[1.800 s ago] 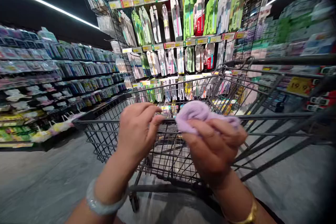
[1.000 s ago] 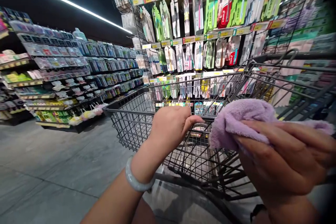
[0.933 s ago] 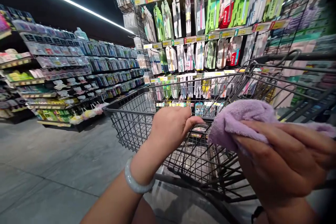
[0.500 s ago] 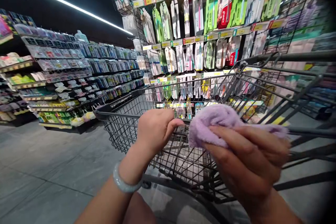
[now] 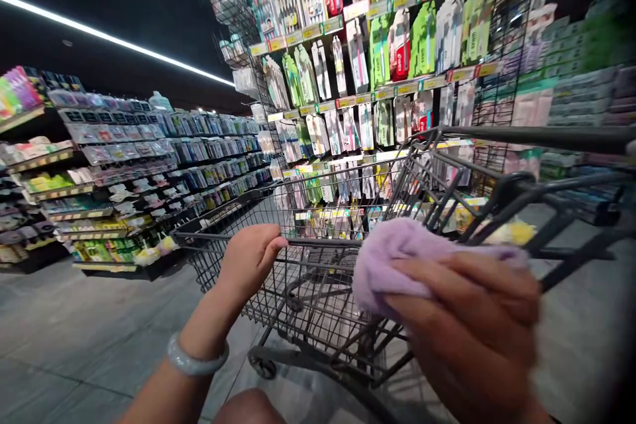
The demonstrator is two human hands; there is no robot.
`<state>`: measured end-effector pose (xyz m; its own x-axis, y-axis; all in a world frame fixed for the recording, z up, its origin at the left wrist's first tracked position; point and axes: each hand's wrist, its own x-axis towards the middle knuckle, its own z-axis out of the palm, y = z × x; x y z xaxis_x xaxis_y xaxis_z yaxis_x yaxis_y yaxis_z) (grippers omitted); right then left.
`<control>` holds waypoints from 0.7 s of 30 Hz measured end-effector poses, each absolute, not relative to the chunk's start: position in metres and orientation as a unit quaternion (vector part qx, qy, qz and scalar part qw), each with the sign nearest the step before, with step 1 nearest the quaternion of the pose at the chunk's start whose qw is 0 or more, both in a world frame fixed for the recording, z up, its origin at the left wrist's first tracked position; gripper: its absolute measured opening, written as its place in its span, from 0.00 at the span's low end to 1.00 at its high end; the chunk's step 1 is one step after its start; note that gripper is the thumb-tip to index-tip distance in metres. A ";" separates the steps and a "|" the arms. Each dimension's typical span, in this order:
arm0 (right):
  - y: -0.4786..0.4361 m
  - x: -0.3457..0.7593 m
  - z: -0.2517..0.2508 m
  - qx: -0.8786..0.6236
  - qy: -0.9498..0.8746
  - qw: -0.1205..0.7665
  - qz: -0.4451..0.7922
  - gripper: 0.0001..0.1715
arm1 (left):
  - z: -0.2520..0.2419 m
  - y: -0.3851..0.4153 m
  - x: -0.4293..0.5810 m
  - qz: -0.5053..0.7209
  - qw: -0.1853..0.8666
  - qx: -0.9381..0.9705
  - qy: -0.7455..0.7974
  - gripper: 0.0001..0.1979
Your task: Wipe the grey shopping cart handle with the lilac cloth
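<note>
A dark grey wire shopping cart [image 5: 308,298] stands sideways in front of me, its basket holding nothing I can make out. My left hand [image 5: 252,258], with a pale bangle [image 5: 196,356] on the wrist, is closed over the near top rail of the basket. In my right hand [image 5: 470,318] a bunched lilac cloth [image 5: 385,258] is gripped between thumb and fingers. The cloth is at the rail, in front of the cart's side; whether it touches the metal I cannot tell. The cart's handle bar [image 5: 536,138] runs off to the right.
Behind the cart rises a wire rack of packaged toothbrushes [image 5: 380,56]. Further shelves of goods [image 5: 213,126] line the left, and more stacked goods [image 5: 581,99] stand at the right. Grey tiled floor [image 5: 89,331] shows at lower left. A cart wheel [image 5: 262,364] is close to my knee [image 5: 251,407].
My view has tilted up and shifted. My left hand appears further left along the rail, still closed on it. The lilac cloth stays in my right hand, slightly lower in view.
</note>
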<state>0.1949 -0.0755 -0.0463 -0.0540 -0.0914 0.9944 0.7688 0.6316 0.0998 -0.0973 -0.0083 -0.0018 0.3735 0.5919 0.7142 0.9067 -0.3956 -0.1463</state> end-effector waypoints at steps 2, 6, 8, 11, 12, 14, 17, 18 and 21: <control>-0.063 0.177 -0.053 -0.239 -0.655 0.628 -0.347 0.06 | -0.002 -0.014 -0.091 -0.299 0.286 -0.773 -0.481 0.28; -0.058 0.156 -0.058 -0.199 -0.708 0.611 -0.294 0.14 | -0.003 -0.031 -0.048 -0.369 0.267 -0.784 -0.421 0.18; -0.068 0.164 -0.052 -0.203 -0.696 0.625 -0.289 0.14 | -0.005 -0.035 -0.022 -0.377 0.234 -0.808 -0.388 0.18; -0.082 0.192 -0.040 -0.240 -0.658 0.642 -0.311 0.12 | -0.008 -0.031 0.001 -0.368 0.259 -0.802 -0.393 0.24; -0.084 0.200 -0.037 -0.251 -0.653 0.638 -0.322 0.11 | -0.010 -0.027 0.004 -0.370 0.285 -0.791 -0.396 0.25; -0.081 0.207 -0.035 -0.262 -0.645 0.631 -0.342 0.10 | -0.013 -0.020 0.002 -0.380 0.333 -0.770 -0.390 0.26; -0.070 0.192 -0.042 -0.239 -0.643 0.630 -0.364 0.08 | -0.015 -0.014 -0.007 -0.388 0.357 -0.759 -0.382 0.26; -0.067 0.184 -0.046 -0.221 -0.656 0.624 -0.363 0.09 | -0.015 -0.014 -0.011 -0.388 0.358 -0.757 -0.384 0.26; -0.069 0.172 -0.054 -0.183 -0.696 0.609 -0.332 0.14 | -0.014 -0.016 -0.021 -0.386 0.353 -0.754 -0.397 0.26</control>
